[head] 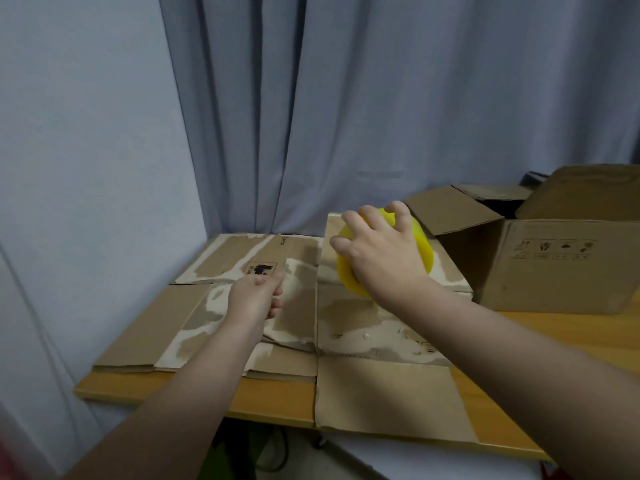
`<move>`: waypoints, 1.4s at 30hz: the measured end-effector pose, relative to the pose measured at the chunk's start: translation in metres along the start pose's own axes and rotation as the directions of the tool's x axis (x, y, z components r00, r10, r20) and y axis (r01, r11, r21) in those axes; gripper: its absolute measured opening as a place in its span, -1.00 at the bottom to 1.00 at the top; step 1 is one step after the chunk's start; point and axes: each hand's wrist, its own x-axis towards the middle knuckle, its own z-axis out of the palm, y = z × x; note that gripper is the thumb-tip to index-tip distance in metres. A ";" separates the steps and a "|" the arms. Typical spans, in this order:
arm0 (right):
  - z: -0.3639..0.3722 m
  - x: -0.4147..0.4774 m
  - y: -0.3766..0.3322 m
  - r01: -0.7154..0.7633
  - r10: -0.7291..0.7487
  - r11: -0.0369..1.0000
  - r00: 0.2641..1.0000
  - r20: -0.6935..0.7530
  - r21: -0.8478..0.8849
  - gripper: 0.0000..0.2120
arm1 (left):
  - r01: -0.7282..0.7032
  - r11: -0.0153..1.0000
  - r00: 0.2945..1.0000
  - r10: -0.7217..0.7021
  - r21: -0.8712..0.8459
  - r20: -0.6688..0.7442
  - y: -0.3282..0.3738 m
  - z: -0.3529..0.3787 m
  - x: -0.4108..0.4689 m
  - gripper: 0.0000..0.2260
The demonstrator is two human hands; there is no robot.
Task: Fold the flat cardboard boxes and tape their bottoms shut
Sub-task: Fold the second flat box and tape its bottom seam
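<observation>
**boxguy:** Cardboard boxes (pixel 207 323) flat on the table (pixel 277 398), stacked left to middle, one flap hanging over the near edge. Hands?

**tapefan:** Right hand (pixel 381 258) has its fingers wrapped over the yellow tape roll (pixel 420 244), at the far flap. Left hand (pixel 254 296) sits curled over the boxes; can't tell if it pinches anything.

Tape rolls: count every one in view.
1. The yellow tape roll is held by the right hand over the flattened cardboard. More could be hidden inside the open box at right.
</observation>
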 end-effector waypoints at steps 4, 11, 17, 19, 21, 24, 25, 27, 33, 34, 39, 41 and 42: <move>-0.003 0.003 -0.002 0.023 -0.023 0.999 1.000 0.001 0.041 -0.71 | 0.012 1.000 1.000 -0.012 0.011 0.010 -0.005 0.001 0.004 -0.86; 0.014 0.003 -0.002 -0.049 0.054 0.997 0.995 -0.082 0.060 -0.64 | 0.101 0.994 0.993 -0.104 0.051 0.048 -0.030 0.013 0.005 -0.83; 0.033 -0.002 0.034 0.034 0.077 0.916 0.963 -0.258 0.400 -0.51 | 0.240 0.969 0.967 -0.233 -0.058 0.102 -0.038 0.031 0.002 -0.84; 0.041 -0.012 0.049 -0.032 0.173 0.811 0.967 -0.186 0.584 -0.45 | 0.281 0.957 0.957 -0.274 -0.067 0.098 -0.038 0.034 0.003 -0.81; 0.052 -0.022 0.056 -0.098 0.246 0.667 0.965 -0.095 0.738 -0.41 | 0.322 0.944 0.945 -0.315 -0.071 0.088 -0.037 0.038 0.001 -0.79; 0.064 -0.031 0.050 -0.180 0.380 0.518 0.924 -0.037 0.837 -0.42 | 0.373 0.920 0.927 -0.364 -0.116 0.092 -0.037 0.045 -0.007 -0.78; 0.066 -0.032 0.046 -0.179 0.423 0.493 0.904 -0.055 0.852 -0.42 | 0.386 0.911 0.922 -0.375 -0.145 0.098 -0.037 0.047 -0.009 -0.78; 0.068 -0.032 0.040 -0.152 0.476 0.441 0.875 -0.087 0.884 -0.42 | 0.405 0.896 0.914 -0.391 -0.184 0.108 -0.037 0.050 -0.012 -0.78; 0.067 -0.031 0.035 -0.172 0.534 0.401 0.842 -0.077 0.900 -0.42 | 0.567 0.789 0.820 -0.513 -0.237 0.255 -0.043 0.044 -0.014 -0.76; 0.067 -0.031 0.034 -0.180 0.538 0.404 0.840 -0.074 0.897 -0.42 | 0.594 0.775 0.797 -0.531 -0.217 0.287 -0.044 0.042 -0.014 -0.77; 0.070 -0.033 0.032 -0.180 0.545 0.438 0.832 -0.101 0.881 -0.40 | 0.584 0.812 0.784 -0.560 -0.012 0.267 -0.035 0.036 -0.009 -0.87; 0.071 -0.033 0.033 -0.179 0.544 0.440 0.832 -0.103 0.880 -0.39 | 0.550 0.830 0.797 -0.555 0.091 0.238 -0.034 0.033 -0.008 -0.72; 0.072 -0.033 0.033 -0.183 0.548 0.435 0.831 -0.098 0.882 -0.39 | 0.525 0.837 0.811 -0.547 0.154 0.208 -0.038 0.032 -0.008 -0.65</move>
